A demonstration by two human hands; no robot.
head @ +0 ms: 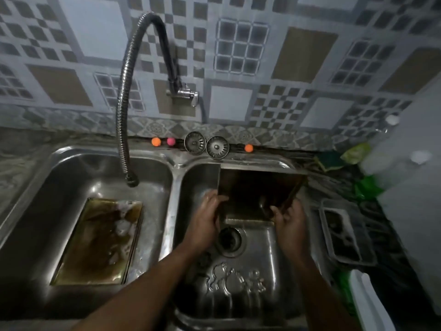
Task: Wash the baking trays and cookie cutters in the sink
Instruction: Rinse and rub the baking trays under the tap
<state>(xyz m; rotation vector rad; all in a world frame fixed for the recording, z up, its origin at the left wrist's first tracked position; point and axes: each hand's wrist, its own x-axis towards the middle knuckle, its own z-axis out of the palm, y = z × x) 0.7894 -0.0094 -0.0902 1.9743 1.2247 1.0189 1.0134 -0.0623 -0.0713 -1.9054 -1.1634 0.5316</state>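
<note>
A dark rectangular baking tray [255, 189] stands tilted in the right basin of the steel double sink [176, 192], leaning toward the back rim. My left hand [207, 218] grips its left edge. My right hand [290, 223] holds its lower right corner. A second baking tray [95, 247], brownish with soap foam, lies flat in the left basin under the flexible tap hose [123, 99]. Several metal cookie cutters [236, 280] lie on the right basin's floor near me, below the drain [230, 240].
Two sink strainers [206, 144] and small orange and pink balls [156, 141] sit on the back ledge. A rectangular dish [341, 232] lies on the dark counter at right, with green bags [365, 185] and white containers [372, 299] beyond.
</note>
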